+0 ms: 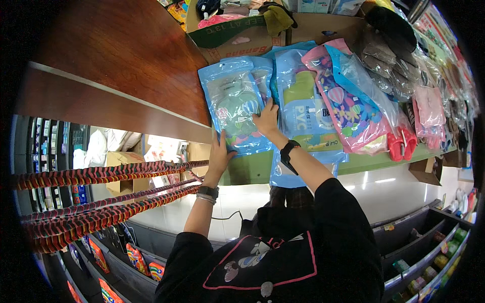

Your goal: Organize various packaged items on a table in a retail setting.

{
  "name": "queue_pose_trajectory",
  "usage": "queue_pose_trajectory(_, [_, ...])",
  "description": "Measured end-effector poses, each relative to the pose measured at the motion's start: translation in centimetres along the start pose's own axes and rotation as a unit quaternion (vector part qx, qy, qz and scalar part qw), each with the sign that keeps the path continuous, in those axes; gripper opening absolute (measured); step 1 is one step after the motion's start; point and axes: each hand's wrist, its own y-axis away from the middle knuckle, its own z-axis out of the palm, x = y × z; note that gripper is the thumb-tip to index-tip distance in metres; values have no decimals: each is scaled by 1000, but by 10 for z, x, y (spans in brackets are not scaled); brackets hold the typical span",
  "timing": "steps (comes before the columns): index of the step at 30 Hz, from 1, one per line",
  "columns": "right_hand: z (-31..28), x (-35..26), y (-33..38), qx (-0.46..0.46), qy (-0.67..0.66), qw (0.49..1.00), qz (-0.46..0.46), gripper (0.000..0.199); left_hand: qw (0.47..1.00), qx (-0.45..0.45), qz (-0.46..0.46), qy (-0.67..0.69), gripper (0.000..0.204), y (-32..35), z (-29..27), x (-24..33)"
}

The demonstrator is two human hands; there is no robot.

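Note:
A blue-edged pouch with a clear window (pixel 235 108) lies on the green table (pixel 247 171); a pale green hot-water bottle shows through it. My left hand (pixel 219 156) rests at its lower left edge, fingers stretched out and thumb apart. On its right edge lies my right hand (pixel 267 121), fingers spread, touching the plastic. Just right of that is another blue pouch (pixel 303 101) with a yellow-green bottle inside. Farther right, a pink-edged pouch (pixel 343 101) with colourful balloon patterns leans over its neighbour. A further blue pouch (pixel 298 171) sticks out over the table's near edge.
Behind the pouches stands a cardboard box (pixel 242 48) holding cloth items. Clear-bagged goods (pixel 389 65) and red slippers (pixel 402 144) lie at right. A brown wooden panel (pixel 126 55) rises at left, with striped cords (pixel 116 174) below. Dark shelf bins (pixel 414 242) line the lower right.

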Motion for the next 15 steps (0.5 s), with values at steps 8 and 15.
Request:
queue_pose_trajectory(8, [-4,-11,-6,87,71,991,-75,44,999,-2,-19,42,96,-3,4,-8])
queue_pose_trajectory(15, [14,10,-22,176,-78,975,-113,19,998,-7,-23,57,86,-20,2,-3])
